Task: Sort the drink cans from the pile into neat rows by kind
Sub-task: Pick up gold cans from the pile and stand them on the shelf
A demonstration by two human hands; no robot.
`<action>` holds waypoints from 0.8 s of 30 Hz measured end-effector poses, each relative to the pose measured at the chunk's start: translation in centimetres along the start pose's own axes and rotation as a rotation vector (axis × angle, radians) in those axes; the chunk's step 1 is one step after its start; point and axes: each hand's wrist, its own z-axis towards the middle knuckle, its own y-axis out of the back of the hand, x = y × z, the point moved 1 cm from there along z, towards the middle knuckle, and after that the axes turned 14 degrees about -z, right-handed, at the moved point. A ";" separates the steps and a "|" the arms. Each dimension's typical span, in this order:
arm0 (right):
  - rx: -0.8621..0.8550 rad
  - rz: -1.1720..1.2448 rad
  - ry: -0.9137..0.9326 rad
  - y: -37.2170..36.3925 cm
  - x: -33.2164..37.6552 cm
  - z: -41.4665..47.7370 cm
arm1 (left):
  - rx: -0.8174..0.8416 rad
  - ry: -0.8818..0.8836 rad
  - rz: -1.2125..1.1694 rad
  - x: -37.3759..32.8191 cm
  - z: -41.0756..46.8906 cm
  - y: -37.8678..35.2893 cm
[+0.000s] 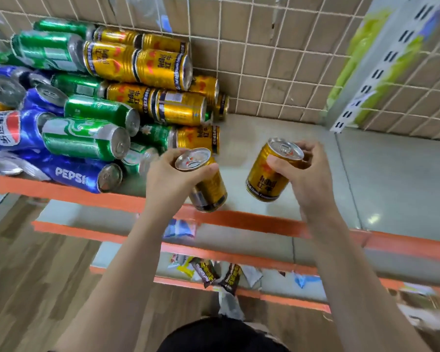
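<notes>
The left grip [173,174] clasps one gold can [211,189] near its rim and the right grip [308,179] clasps a second can [264,181] mid-body, both over the shelf [391,174] beside the pile [99,110]; stiff, smooth, probably slippery, so wrap the sides.

Shop aisle, orange-edged shelving [239,221], wire-grid back panel [277,59], piled drink cans [99,97], snack packets [214,273] below

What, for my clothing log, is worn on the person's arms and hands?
Nothing is worn. The left hand and right hand are bare: no gloves, rings or watch. Both forearms are bare too, with no sleeve in view.
</notes>
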 end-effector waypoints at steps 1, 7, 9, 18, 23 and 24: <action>-0.021 0.004 -0.015 0.9 -0.4 -0.6 | 0.045 0.001 -0.015 -0.1 -0.3 -0.8; -0.179 -0.025 -0.076 7.7 -2.7 -3.8 | 0.254 -0.050 -0.008 -1.3 -3.5 -7.7; -0.238 -0.034 -0.092 10.3 -3.7 -4.8 | 0.317 -0.050 -0.020 -1.8 -4.9 -10.5; -0.444 -0.006 -0.182 25.9 -10.2 -10.0 | 0.573 -0.144 0.019 -2.8 -14.5 -25.7; -0.462 -0.027 -0.195 35.8 -14.2 -11.8 | 0.587 -0.131 -0.019 -2.8 -21.1 -35.6; -0.475 -0.028 -0.192 37.6 -15.0 -12.2 | 0.588 -0.133 -0.023 -2.9 -22.4 -37.4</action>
